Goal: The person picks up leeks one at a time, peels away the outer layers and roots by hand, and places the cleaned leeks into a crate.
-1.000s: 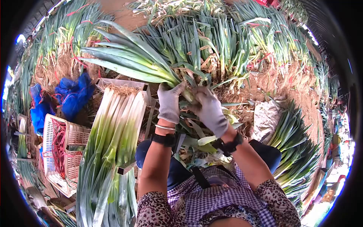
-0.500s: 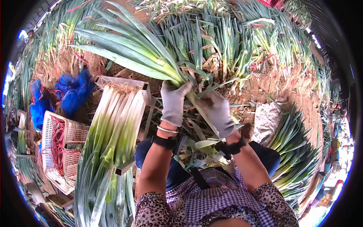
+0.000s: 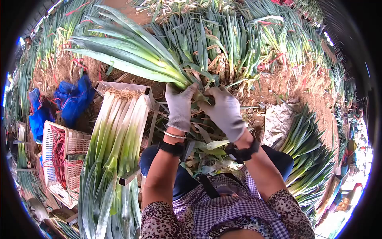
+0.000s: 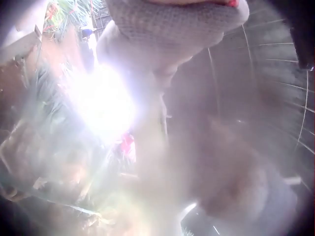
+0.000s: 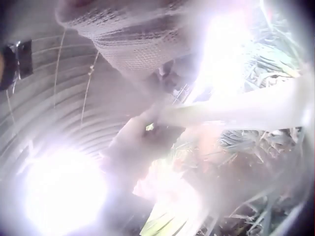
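Note:
A large leek (image 3: 165, 69) points its fan of green leaves to the upper left. My gloved left hand (image 3: 178, 108) grips it just below the leaves. The gloved right hand (image 3: 225, 111) is close beside the left, its thumb and fingers curled in a pinch on the leek's lower part, which is mostly hidden behind that hand. Glare and haze wash out both wrist views. In the right wrist view a pale stalk (image 5: 251, 105) runs out from the gloved fingers.
Trimmed leeks (image 3: 119, 131) lie on a metal-ended rack (image 3: 123, 87) at left. Beside it are a white basket (image 3: 73, 179) with red ties and blue netting (image 3: 75, 95). Leek bundles (image 3: 199, 44) stand ahead; more leeks (image 3: 306, 155) and a pale sack (image 3: 278, 123) are at right.
Half a second ago the right hand had slid down the leek, showing a length of pale stalk. Now it is back up beside the left hand, and the leaf fan has dipped slightly.

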`<act>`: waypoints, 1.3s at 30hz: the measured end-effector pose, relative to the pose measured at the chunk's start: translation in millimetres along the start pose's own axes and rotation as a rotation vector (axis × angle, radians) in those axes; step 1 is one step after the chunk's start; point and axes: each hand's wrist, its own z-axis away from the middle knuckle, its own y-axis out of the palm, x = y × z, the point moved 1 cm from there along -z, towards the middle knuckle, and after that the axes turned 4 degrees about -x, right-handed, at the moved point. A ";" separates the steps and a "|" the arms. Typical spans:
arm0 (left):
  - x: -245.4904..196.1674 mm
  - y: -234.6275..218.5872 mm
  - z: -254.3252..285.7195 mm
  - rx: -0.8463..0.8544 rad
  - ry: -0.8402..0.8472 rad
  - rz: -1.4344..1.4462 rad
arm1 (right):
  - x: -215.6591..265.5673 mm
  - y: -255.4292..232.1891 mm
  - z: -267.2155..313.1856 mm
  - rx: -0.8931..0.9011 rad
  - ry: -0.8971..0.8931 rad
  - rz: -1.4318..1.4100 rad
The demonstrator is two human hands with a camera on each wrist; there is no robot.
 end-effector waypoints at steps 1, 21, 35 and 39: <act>0.7 1.1 -0.2 -0.011 0.003 0.012 | 3.1 5.7 -3.6 0.003 0.005 0.079; -22.3 -22.6 -25.0 -0.131 0.085 -0.071 | -65.0 -49.1 104.6 0.341 0.085 -0.094; 56.9 -14.9 -32.8 -0.179 -0.181 -0.013 | -18.6 -60.0 110.5 0.289 -0.119 0.155; 57.1 -9.1 -22.1 -0.206 -0.373 0.037 | -10.4 -83.9 131.1 0.248 -0.042 0.120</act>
